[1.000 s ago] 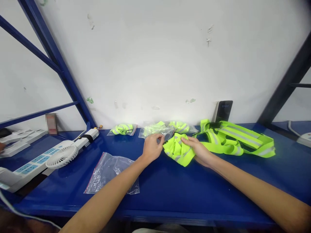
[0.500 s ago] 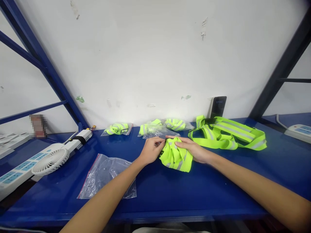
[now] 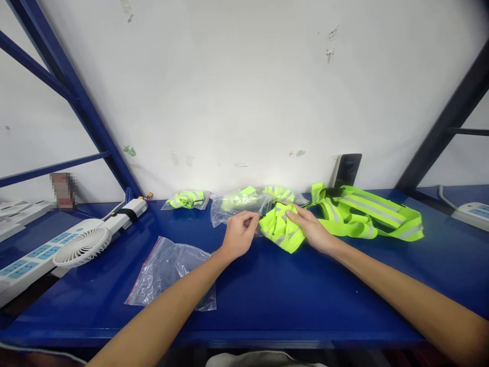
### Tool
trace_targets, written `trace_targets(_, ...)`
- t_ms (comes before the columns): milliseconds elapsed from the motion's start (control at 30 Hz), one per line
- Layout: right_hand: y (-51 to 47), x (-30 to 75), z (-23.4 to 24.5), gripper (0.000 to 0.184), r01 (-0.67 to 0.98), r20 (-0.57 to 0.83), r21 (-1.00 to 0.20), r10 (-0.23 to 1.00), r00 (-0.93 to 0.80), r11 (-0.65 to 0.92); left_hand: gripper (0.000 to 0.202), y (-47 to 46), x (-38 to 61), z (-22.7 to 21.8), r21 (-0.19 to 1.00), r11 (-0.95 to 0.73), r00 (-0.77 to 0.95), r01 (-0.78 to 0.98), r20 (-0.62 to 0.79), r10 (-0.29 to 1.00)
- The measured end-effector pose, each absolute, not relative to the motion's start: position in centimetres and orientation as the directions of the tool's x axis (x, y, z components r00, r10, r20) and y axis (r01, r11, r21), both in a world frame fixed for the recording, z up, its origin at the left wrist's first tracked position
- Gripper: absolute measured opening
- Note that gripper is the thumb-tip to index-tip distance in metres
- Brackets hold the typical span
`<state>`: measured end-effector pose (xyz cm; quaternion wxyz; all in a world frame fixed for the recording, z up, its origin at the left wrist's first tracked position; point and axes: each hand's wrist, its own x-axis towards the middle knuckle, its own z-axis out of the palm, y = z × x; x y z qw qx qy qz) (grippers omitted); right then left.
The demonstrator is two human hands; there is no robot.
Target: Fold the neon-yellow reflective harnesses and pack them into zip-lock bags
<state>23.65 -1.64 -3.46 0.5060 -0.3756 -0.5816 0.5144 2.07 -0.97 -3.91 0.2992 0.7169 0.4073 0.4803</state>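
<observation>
1. Blue surface [image 3: 290, 300]: strap bundle [image 3: 281, 232] held over it.
2. Bundle: you're seemingly gathering it; next move would call for compact folds.
3. Right hand [image 3: 314, 232]: pinching it.
4. Left hand [image 3: 240, 233]: fingertips together beside it (pinching what, can't tell).

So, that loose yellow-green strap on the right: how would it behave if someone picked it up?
The strap would probably flop and sag, since it lies in slack bends and loops. It looks light for its size, being a thin, flat band. Lifting one part may drag others along, as its loops overlap.
</observation>
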Motion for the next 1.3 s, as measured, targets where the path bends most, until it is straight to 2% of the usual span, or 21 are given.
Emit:
trace_targets(67, -1.9, 23.9, -3.3, 0.054, 0.041, 0.235, -0.967, 0.938, -0.254, 0.253, 0.025, -1.0, 2.0, -4.0, 0.728, -0.559, 0.234, 0.397, 0.509, 0.829)
trace_targets(167, -2.6, 23.8, -2.8, 0.056, 0.148, 0.246, -0.941, 0.915, -0.321, 0.305, 0.021, -1.1, 1.8, -3.9, 0.661, -0.609, 0.277, 0.438, 0.545, 0.791)
trace_targets(367, -3.5, 23.7, -1.9, 0.053, 0.246, 0.286, -0.887, 0.883, -0.372, 0.391, 0.02, -1.2, 1.7, -3.8, 0.613, -0.656, 0.378, 0.44, 0.536, 0.755)
trace_targets(500, -3.1, 23.5, -2.0, 0.051, 0.274, 0.279, -0.882, 0.893, -0.353, 0.384, 0.02, -1.4, 1.8, -3.9, 0.54, -0.676, 0.367, 0.502, 0.575, 0.732)
trace_targets(567, -3.0, 23.1, -2.3, 0.051, 0.278, 0.293, -0.882, 0.904, -0.313, 0.382, 0.02, -1.5, 1.9, -3.8, 0.468, -0.694, 0.36, 0.547, 0.616, 0.7)
trace_targets(667, -2.9, 22.5, -2.6, 0.048, 0.297, 0.345, -0.864, 0.908, -0.237, 0.406, 0.022, -1.8, 2.2, -3.7, 0.294, -0.715, 0.4, 0.634, 0.666, 0.629)
trace_targets(733, -2.9, 22.1, -2.6, 0.045, 0.329, 0.375, -0.846, 0.907, -0.191, 0.419, 0.024, -1.9, 2.4, -3.6, 0.173, -0.697, 0.437, 0.696, 0.668, 0.602)
trace_targets(800, -3.0, 21.9, -2.6, 0.042, 0.37, 0.401, -0.824, 0.903, -0.152, 0.428, 0.024, -2.0, 2.6, -3.4, 0.11, -0.659, 0.444, 0.744, 0.656, 0.61)
trace_targets(900, -3.2, 21.8, -2.4, 0.04, 0.422, 0.426, -0.792, 0.895, -0.134, 0.44, 0.019, -2.1, 2.9, -3.0, 0.15, -0.594, 0.388, 0.79, 0.627, 0.675)
trace_targets(1100, -3.8, 21.6, -2.2, 0.04, 0.49, 0.364, -0.784, 0.922, -0.133, 0.381, 0.017, -2.4, 3.4, -2.1, 0.283, -0.529, 0.301, 0.8, 0.573, 0.762)
trace_targets(1200, -4.0, 21.2, -2.4, 0.034, 0.526, 0.416, -0.748, 0.903, -0.105, 0.405, 0.021, -2.5, 3.5, -2.1, 0.282, -0.52, 0.284, 0.806, 0.586, 0.759)
trace_targets(1300, -3.9, 21.2, -2.6, 0.034, 0.539, 0.469, -0.74, 0.883, -0.017, 0.403, 0.023, -2.6, 3.5, -2.1, 0.225, -0.55, 0.31, 0.804, 0.63, 0.712)
